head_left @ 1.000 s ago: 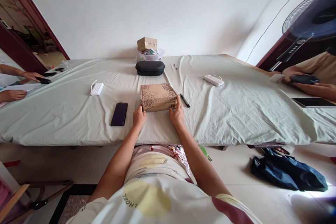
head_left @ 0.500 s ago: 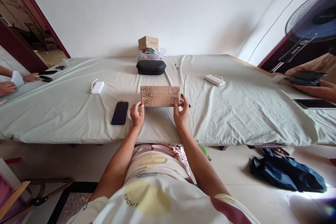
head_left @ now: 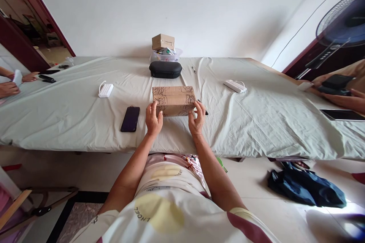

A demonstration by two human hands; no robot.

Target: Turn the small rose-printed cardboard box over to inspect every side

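Observation:
A small brown cardboard box (head_left: 173, 100) is tilted so that its top and front faces show, with black scribbles at the corners. My left hand (head_left: 154, 118) grips its left end, fingers at the upper edge and thumb low on the front. At the right end, my right hand (head_left: 197, 117) holds the box in the same way. A black pen (head_left: 207, 112) shows partly behind the right fingers; whether they hold it, I cannot tell. A dark phone (head_left: 130, 119) lies left of my left hand.
A black case (head_left: 165, 69) lies beyond the box, before a plastic tub (head_left: 168, 57) topped by another carton (head_left: 163, 41). White power banks (head_left: 106, 90) lie on both sides. Other people's hands (head_left: 356, 98) are at the far right and left. A fan (head_left: 342, 19) stands right.
The box has tipped, so its front face now shows below the scribbled top. My left hand has shifted right and wrapped further over its end. The right fingers have moved up slightly.

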